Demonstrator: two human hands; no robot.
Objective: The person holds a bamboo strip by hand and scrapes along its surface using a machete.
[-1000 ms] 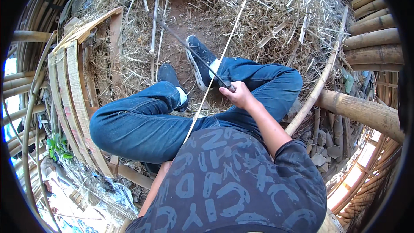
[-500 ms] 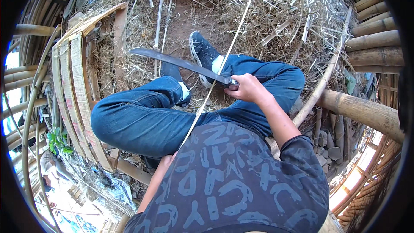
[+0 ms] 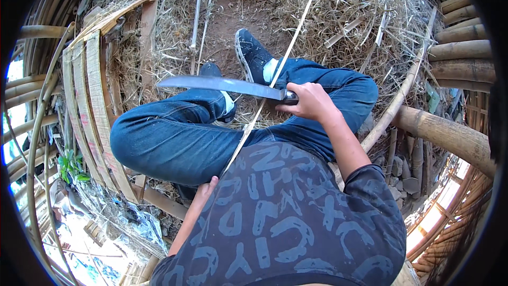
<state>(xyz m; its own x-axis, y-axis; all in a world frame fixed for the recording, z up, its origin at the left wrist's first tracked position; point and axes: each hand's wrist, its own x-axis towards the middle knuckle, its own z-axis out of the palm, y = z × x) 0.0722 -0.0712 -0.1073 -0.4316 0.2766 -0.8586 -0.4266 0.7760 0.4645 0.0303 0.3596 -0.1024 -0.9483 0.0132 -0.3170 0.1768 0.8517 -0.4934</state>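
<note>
My right hand (image 3: 309, 101) is closed around the dark handle of a machete (image 3: 222, 85). Its long, slightly curved blade points left above my lap, with the flat side showing. A narrow pale bamboo strip (image 3: 292, 42) runs slantwise from my waist, between my legs, to the far straw. The blade crosses this strip near the handle; whether they touch I cannot tell. My left hand (image 3: 205, 188) is low beside my left thigh, close to the strip's near end. Its thumb shows, but my shirt hides most of its fingers and whatever may be in them.
My crossed legs in jeans (image 3: 164, 143) lie under the blade. Straw and shavings (image 3: 338, 10) cover much of the ground ahead. Wooden slats (image 3: 95, 90) stand at left, and a thick bamboo pole (image 3: 447, 137) juts in from the right. Long thin strips (image 3: 197, 16) lie ahead.
The machete has turned so that more of its flat side shows, and its tip has swung toward me. My left thumb shows more clearly. The view has shifted slightly.
</note>
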